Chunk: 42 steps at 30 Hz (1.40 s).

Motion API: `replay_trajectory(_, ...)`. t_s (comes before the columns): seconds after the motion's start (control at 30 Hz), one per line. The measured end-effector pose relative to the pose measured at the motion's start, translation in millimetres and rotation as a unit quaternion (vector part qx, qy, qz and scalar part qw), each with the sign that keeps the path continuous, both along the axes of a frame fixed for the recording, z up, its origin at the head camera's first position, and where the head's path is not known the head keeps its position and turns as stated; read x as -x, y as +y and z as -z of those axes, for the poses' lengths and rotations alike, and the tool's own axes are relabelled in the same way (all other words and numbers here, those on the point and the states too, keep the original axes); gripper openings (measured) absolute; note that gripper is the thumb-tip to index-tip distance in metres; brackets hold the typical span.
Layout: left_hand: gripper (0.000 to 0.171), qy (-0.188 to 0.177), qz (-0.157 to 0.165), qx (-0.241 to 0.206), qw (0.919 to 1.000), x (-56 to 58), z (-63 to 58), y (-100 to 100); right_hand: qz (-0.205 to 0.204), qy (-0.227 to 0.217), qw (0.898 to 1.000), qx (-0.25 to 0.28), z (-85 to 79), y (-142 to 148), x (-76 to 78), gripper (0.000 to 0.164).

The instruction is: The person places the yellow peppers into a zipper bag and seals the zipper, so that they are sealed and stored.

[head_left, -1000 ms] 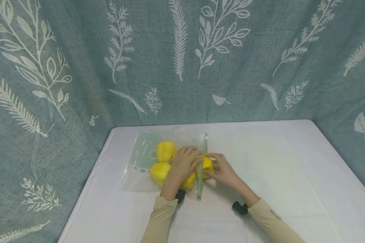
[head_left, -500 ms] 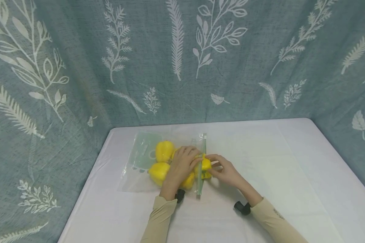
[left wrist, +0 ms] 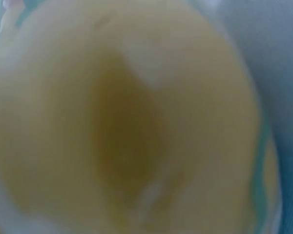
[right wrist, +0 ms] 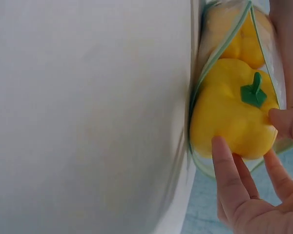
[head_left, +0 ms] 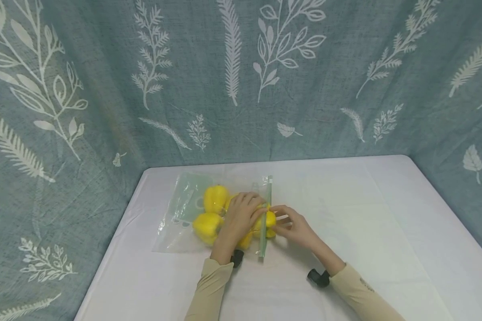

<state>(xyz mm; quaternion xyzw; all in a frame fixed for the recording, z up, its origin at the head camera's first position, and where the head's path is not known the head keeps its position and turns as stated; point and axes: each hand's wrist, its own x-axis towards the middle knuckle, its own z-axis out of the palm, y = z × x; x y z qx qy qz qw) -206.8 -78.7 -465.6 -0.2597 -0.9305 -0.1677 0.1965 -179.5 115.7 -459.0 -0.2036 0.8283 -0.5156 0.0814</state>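
A clear zip bag (head_left: 166,238) with a green-edged mouth lies on its side, several yellow bell peppers (head_left: 206,226) inside. Over the bag lies my left hand (head_left: 243,214), fingers bent across its upper film and fingertips holding the raised rim. At the mouth, a yellow bell pepper with a green stem (right wrist: 229,112) sits mostly inside the opening. My right hand (head_left: 293,227) touches this pepper's outer end with spread, nearly straight fingertips (right wrist: 223,153). In the left wrist view a blurred yellow bell pepper (left wrist: 195,122) fills most of the picture behind film.
The bag stands on a white-covered table (head_left: 345,214). A blue-green curtain (head_left: 233,133) with white leaf patterns hangs behind and at both sides. Black wrist cameras (head_left: 318,277) sit low beside the forearms.
The pepper at the mouth has moved left, deeper into the bag, and less of it shows past the rim. My right fingers have loosened and spread. My left hand stays nearly in place.
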Motion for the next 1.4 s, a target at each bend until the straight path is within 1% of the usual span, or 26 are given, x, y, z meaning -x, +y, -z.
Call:
replay_trajectory(0.03,0.026,0.003,0.001,-0.002,1.0000,0.1,0.2,0,0.004,-0.004,1.000,0.000,-0.6,-1,-0.5,0.047)
replay_trajectory(0.13,0.026,0.008,0.002,-0.005,1.0000,0.2,0.3,0,0.013,-0.007,1.000,0.006,15.6,-1,5.4,0.048)
replay_trajectory(0.2,0.027,0.001,0.000,-0.003,1.0000,0.0,-0.4,0,0.020,-0.014,1.000,0.007,26.4,-1,9.5,0.049)
replay_trajectory(0.27,0.028,-0.005,-0.003,0.000,1.0000,-0.5,-1.2,0,0.026,-0.025,0.999,0.008,29.9,0,10.5,0.048)
replay_trajectory(0.37,0.029,-0.007,-0.007,0.003,1.0000,-0.6,-2.0,1,0.035,-0.046,0.998,0.009,30.2,0,9.8,0.045)
replay_trajectory(0.47,0.029,-0.005,-0.008,0.003,1.0000,-0.4,-2.3,1,0.033,-0.063,0.997,0.030,29.8,1,9.3,0.044)
replay_trajectory(0.6,0.027,-0.004,-0.004,-0.004,1.0000,0.1,-1.7,1,0.000,-0.087,0.993,0.076,32.9,1,9.9,0.045)
replay_trajectory(0.7,0.027,-0.001,-0.002,-0.007,1.0000,-0.1,-2.0,1,-0.028,-0.111,0.987,0.112,36.3,1,10.3,0.046)
replay_trajectory(0.87,0.028,0.006,-0.002,-0.002,1.0000,0.0,-2.1,1,-0.043,-0.135,0.978,0.155,39.1,-1,9.5,0.050)
replay_trajectory(1.17,0.026,0.012,0.004,-0.003,0.9999,1.1,-1.1,1,-0.039,-0.157,0.972,0.169,38.4,-8,6.7,0.052)
replay_trajectory(1.4,0.026,0.023,0.007,-0.004,0.9997,0.8,-2.5,1,-0.030,-0.170,0.972,0.158,41.6,-12,7.6,0.054)
